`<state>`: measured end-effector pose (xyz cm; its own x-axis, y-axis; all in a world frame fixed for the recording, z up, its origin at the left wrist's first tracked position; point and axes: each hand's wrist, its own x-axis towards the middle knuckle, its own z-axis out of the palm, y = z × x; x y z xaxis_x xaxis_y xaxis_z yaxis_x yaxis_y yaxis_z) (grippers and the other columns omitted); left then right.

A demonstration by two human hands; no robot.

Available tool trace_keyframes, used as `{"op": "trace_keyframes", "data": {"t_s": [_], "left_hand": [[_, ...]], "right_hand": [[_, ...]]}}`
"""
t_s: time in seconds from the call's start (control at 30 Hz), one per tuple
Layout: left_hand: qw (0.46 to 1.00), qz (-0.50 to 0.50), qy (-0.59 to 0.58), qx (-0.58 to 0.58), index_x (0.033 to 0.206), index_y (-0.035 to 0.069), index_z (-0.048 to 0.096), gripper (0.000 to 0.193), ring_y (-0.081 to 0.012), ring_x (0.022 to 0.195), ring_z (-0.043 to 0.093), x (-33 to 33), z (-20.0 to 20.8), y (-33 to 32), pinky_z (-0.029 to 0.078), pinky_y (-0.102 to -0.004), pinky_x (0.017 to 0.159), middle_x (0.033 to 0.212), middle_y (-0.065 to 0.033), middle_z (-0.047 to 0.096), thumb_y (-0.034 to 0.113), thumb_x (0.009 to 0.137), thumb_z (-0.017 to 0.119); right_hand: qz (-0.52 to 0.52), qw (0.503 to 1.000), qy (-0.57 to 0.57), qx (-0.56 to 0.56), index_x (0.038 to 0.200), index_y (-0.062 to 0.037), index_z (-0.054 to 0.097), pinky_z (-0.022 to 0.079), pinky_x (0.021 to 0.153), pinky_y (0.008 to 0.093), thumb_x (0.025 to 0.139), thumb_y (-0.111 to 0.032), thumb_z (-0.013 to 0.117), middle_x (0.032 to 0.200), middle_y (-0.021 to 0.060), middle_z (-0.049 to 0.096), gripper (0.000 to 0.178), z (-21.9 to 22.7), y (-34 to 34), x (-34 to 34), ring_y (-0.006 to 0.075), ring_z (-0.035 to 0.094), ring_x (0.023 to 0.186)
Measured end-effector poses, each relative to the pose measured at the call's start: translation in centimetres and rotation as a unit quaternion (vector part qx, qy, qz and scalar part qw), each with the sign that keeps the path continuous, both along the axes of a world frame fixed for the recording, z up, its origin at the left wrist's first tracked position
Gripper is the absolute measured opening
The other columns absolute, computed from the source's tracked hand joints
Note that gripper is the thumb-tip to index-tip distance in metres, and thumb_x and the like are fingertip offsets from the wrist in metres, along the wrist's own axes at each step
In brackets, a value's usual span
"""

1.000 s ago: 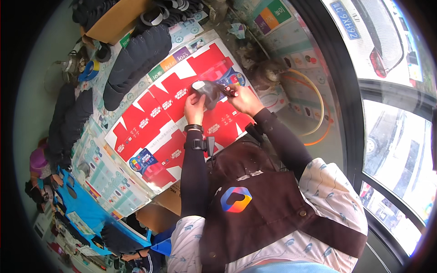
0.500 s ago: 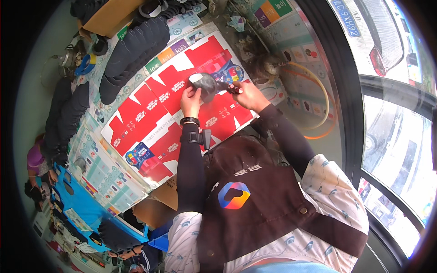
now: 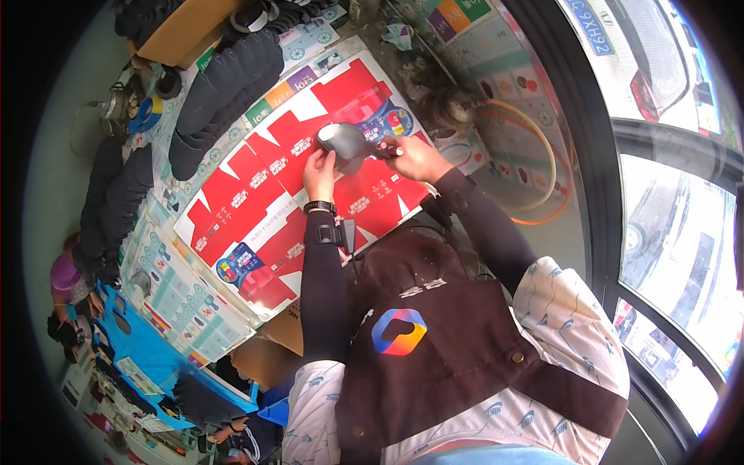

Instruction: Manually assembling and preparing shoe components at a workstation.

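My left hand (image 3: pixel 318 174) pinches the near left edge of a dark grey, curved shoe piece (image 3: pixel 346 142) with a pale patch at its far left end. Closed around a small tool with a dark red handle (image 3: pixel 392 151), my right hand (image 3: pixel 418 160) is at the piece's right side. The tool's working end is blurred against the piece, so its kind and whether it touches are unclear. Beneath both hands lies a red and white printed cardboard sheet (image 3: pixel 372 205) on the table.
Stacks of black shoe pieces (image 3: pixel 225 85) line the far left side, with another dark stack (image 3: pixel 108 201) beyond. A cardboard box (image 3: pixel 182 35) stands behind them. Orange and yellow hoses (image 3: pixel 554 167) hang at the right, beside a window. Other people are at a blue-covered table (image 3: pixel 151 349), lower left.
Both hands have shifted slightly left with the shoe piece and the tool. The piece has turned a little; both grips stay closed.
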<state>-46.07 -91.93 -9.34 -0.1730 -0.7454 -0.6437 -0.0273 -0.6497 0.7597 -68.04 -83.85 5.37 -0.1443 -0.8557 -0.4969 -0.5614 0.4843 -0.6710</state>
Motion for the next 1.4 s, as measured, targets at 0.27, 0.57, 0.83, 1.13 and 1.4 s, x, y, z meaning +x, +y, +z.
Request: {"op": "trace_keyframes", "data": {"t_s": [0.27, 0.57, 0.83, 1.13, 1.4], "left_hand": [[1.000, 0.015, 0.014, -0.011, 0.135, -0.004, 0.057, 0.052, -0.0218, 0.099, 0.071, -0.2, -0.3, 0.0, 0.062, -0.0353, 0.079, 0.122, -0.0173, 0.069, 0.018, 0.093, 0.078], [0.999, 0.017, -0.002, -0.031, 0.130, -0.003, 0.060, 0.051, -0.0202, 0.095, 0.071, -1.4, 0.6, 0.2, 0.062, -0.0333, 0.074, 0.117, -0.0162, 0.070, 0.018, 0.089, 0.082], [0.996, -0.002, -0.058, -0.062, 0.123, -0.002, 0.061, 0.050, -0.0178, 0.084, 0.070, -2.4, 1.8, 0.2, 0.061, -0.0318, 0.065, 0.111, -0.0146, 0.071, 0.021, 0.086, 0.085], [0.995, -0.004, -0.070, -0.075, 0.122, -0.002, 0.062, 0.052, -0.0161, 0.083, 0.069, -1.7, 0.7, 0.1, 0.059, -0.0299, 0.064, 0.109, -0.0135, 0.072, 0.023, 0.084, 0.087], [0.993, -0.010, -0.077, -0.083, 0.120, -0.001, 0.062, 0.051, -0.0152, 0.081, 0.068, -2.6, 1.5, 0.2, 0.058, -0.0297, 0.063, 0.107, -0.0117, 0.072, 0.024, 0.083, 0.088]], "right_hand": [[-0.042, 0.999, -0.020, 0.019, 0.113, -0.0036, 0.070, 0.053, 0.082, 0.0481, 0.089, -0.024, 0.060, 0.097, 0.0241, 0.071, 0.033, -0.8, 0.6, 0.1, 0.0449, 0.067, 0.094], [-0.038, 0.998, -0.022, 0.045, 0.110, -0.0033, 0.070, 0.054, 0.079, 0.0454, 0.085, -0.021, 0.061, 0.093, 0.0241, 0.071, 0.032, -1.5, 0.8, -0.9, 0.0386, 0.069, 0.088], [-0.049, 0.998, 0.030, 0.006, 0.111, -0.0022, 0.069, 0.052, 0.086, 0.0516, 0.087, -0.019, 0.057, 0.097, 0.0283, 0.070, 0.031, -0.5, 0.6, -0.9, 0.0469, 0.066, 0.098], [-0.024, 0.996, -0.005, 0.081, 0.115, -0.0086, 0.072, 0.052, 0.086, 0.0534, 0.090, -0.025, 0.056, 0.099, 0.0279, 0.070, 0.034, -1.0, 1.5, 0.4, 0.0469, 0.066, 0.099], [-0.068, 0.997, 0.029, -0.014, 0.108, -0.0047, 0.066, 0.051, 0.083, 0.0547, 0.088, -0.020, 0.056, 0.095, 0.0276, 0.069, 0.027, -0.5, -0.1, -0.4, 0.0488, 0.065, 0.095]]}}
